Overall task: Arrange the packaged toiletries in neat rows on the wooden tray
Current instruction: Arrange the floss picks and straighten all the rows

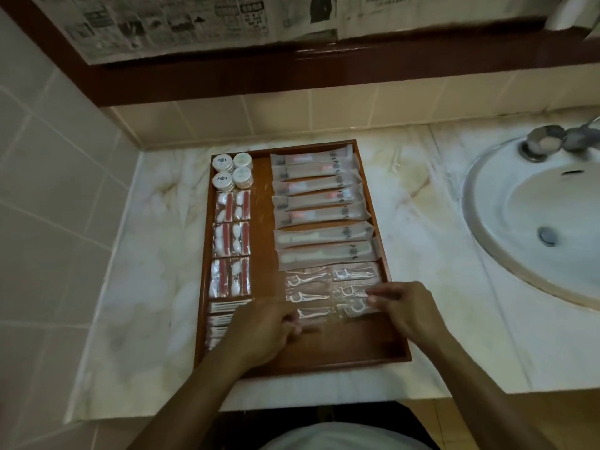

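Observation:
A wooden tray (263, 203) lies on the marble counter. Its right column holds several long toothbrush packets (319, 203), with clear floss-pick packets (308, 282) in two short rows below them. On the left stand round white caps (233, 170), cotton-swab packets (232, 241) and small striped packets (224, 308). My left hand (263, 332) is curled over the tray's lower middle, its fingertips at a floss-pick packet (313, 315). My right hand (404, 310) pinches the right end of another floss-pick packet (355, 308).
A white sink (535, 228) with a metal tap (545, 141) sits to the right of the tray. A loose floss pick (395, 160) lies on the counter (431, 254) behind it. Tiled walls close in the left and back; newspaper covers the mirror above.

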